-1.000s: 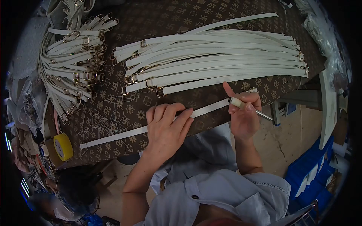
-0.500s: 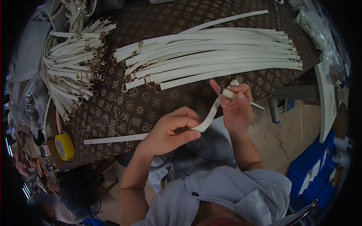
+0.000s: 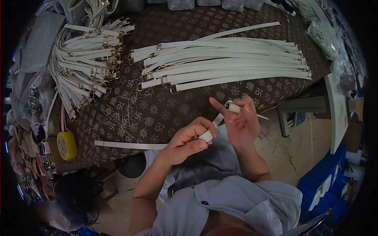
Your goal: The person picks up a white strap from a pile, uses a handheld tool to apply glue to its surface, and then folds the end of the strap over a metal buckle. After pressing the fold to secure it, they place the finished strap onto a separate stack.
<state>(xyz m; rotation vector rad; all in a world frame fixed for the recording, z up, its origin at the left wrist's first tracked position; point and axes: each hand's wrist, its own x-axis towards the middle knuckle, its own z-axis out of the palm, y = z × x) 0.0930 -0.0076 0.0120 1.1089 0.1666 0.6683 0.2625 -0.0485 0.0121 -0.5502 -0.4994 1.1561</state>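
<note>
A white strap lies with its flat end on the patterned cloth, and its other part runs up through my left hand. That hand is closed on the strap, a short bent section showing between thumb and fingers. Beyond it, the strap continues toward my right hand, where its end is hidden. My right hand grips a pen-like tool with a cream barrel, a dark tip and a thin metal rod sticking out behind; the index finger is stretched out.
White buckled straps lie in a row across the table. A bundle of similar straps is heaped at left, near loose threads. Yellow tape stands at the left edge. Blue crates are at lower right.
My left hand has moved right and rolled the strap into a tighter bend. My right hand has moved slightly lower with the tool, and the camera view has shifted.
</note>
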